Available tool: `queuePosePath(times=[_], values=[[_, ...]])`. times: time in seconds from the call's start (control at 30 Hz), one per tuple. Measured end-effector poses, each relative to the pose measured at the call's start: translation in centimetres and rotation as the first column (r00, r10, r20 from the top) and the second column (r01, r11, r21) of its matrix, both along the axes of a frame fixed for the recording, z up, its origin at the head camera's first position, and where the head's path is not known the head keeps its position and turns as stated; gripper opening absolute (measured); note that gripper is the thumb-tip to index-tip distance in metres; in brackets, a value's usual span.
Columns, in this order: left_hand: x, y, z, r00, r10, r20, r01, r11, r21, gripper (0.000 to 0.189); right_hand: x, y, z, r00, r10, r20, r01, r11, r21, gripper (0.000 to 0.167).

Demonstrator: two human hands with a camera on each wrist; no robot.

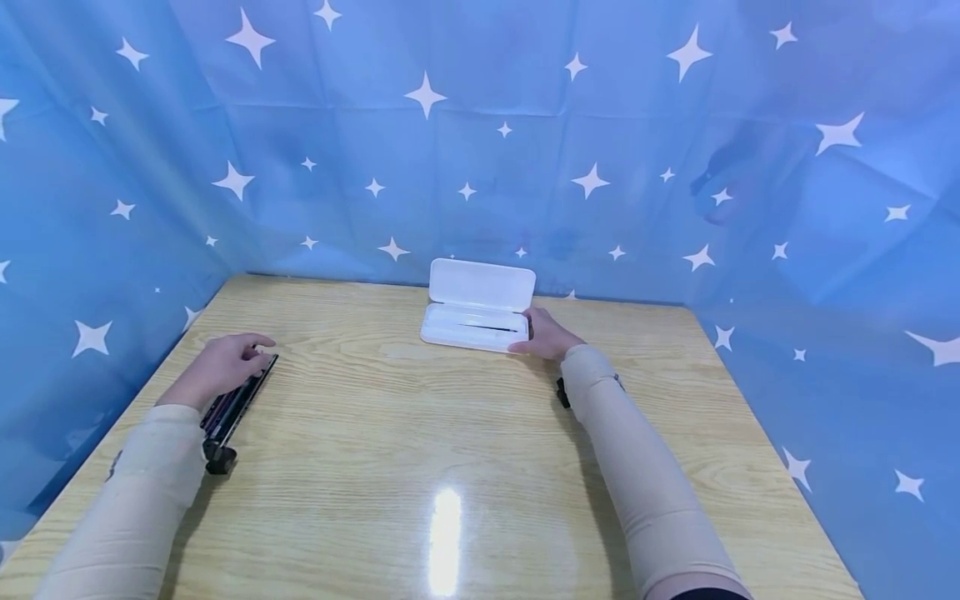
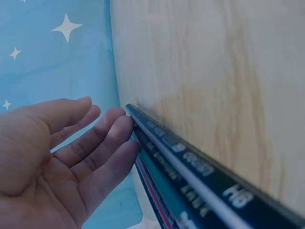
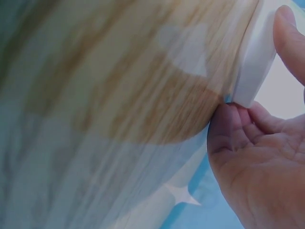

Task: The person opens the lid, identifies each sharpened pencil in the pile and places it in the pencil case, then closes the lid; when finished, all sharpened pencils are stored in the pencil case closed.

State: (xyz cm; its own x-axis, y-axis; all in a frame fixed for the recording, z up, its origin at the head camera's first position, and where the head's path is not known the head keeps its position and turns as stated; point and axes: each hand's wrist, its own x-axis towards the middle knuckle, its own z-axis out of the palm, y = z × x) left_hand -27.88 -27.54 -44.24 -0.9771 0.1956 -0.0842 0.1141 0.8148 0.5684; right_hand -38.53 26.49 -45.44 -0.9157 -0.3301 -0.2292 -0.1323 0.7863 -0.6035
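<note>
A white pencil case [image 1: 482, 286] stands with its lid raised at the far middle of the table, one thin dark pencil [image 1: 498, 329] lying inside. My right hand [image 1: 551, 336] grips the case's right end, thumb at the front side and fingers round toward the back. In the right wrist view, the fingertips meet the white case end [image 3: 255, 59] low by the tabletop. At the left, my left hand [image 1: 223, 367] hovers around several dark pencils [image 1: 242, 406] laid side by side. Its loosely bent fingertips touch their far ends; one dark green pencil [image 2: 205, 174] is lettered HB.
The wood-grain table [image 1: 397, 442] reflects a bright strip of light near its front. A blue curtain [image 1: 510, 183] with white stars hangs close behind the case and along both sides. Black wrist mounts [image 1: 220, 458] sit under the sleeves.
</note>
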Motion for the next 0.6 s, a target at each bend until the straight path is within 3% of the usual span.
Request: queuePosePath(times=[0.33,0.5,0.6], values=[[-0.12,0.66,-0.13,0.999,-0.037,-0.006,0.037,0.999,-0.031,0.044,-0.20,0.23,-0.01,1.000,-0.006,0.015,0.006,1.000,0.020,0.083],[-0.21,0.92,-0.02,0.996,-0.085,-0.026,0.084,0.996,-0.023,0.041,-0.23,0.13,-0.06,1.000,0.000,0.007,0.000,1.000,0.027,0.083],[-0.15,0.80,0.08,0.996,-0.084,-0.020,0.084,0.996,0.004,0.042,-0.18,0.03,-0.13,1.000,-0.005,0.006,0.005,1.000,0.027,0.083]])
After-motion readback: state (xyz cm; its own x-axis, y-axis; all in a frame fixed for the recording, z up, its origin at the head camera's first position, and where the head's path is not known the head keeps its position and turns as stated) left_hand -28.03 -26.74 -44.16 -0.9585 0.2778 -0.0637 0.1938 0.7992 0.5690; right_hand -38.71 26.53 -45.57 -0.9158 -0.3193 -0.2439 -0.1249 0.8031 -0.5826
